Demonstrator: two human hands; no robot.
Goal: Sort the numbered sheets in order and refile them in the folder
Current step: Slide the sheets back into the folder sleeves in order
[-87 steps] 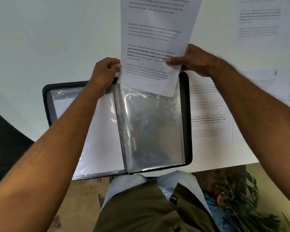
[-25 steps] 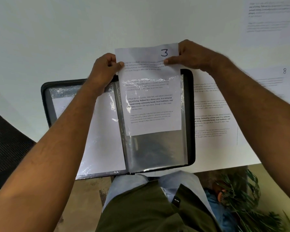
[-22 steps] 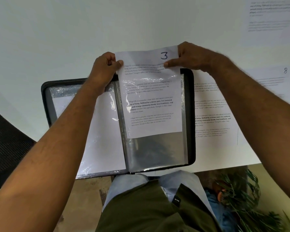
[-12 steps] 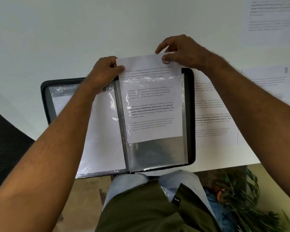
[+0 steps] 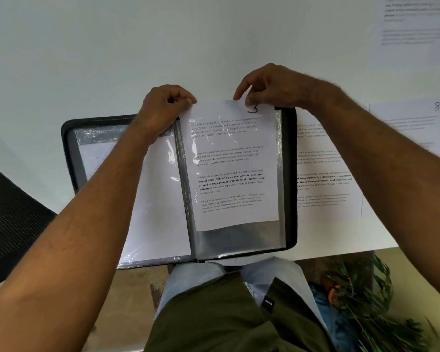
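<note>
A black folder (image 5: 68, 153) lies open on the white table at its near edge. The sheet numbered 3 (image 5: 235, 171) sits most of the way down inside the clear sleeve (image 5: 239, 237) on the folder's right side, its top edge sticking out above the sleeve mouth. My left hand (image 5: 163, 107) pinches the sleeve's top left corner by the spine. My right hand (image 5: 267, 85) pinches the sheet's top edge next to the handwritten 3. The left side of the folder holds a filled sleeve (image 5: 160, 199), partly hidden by my left forearm.
More printed sheets lie on the table to the right: one beside the folder (image 5: 325, 179), one marked 8 (image 5: 417, 118), another at the far right top (image 5: 414, 24). A black mesh chair (image 5: 8, 224) is at left. A leafy plant (image 5: 361, 301) stands below the table edge.
The sheet numbered 3 has slid further down into the right sleeve. My right hand moved along the sheet's top edge and pinches it from above. My left hand stayed at the sleeve's corner.
</note>
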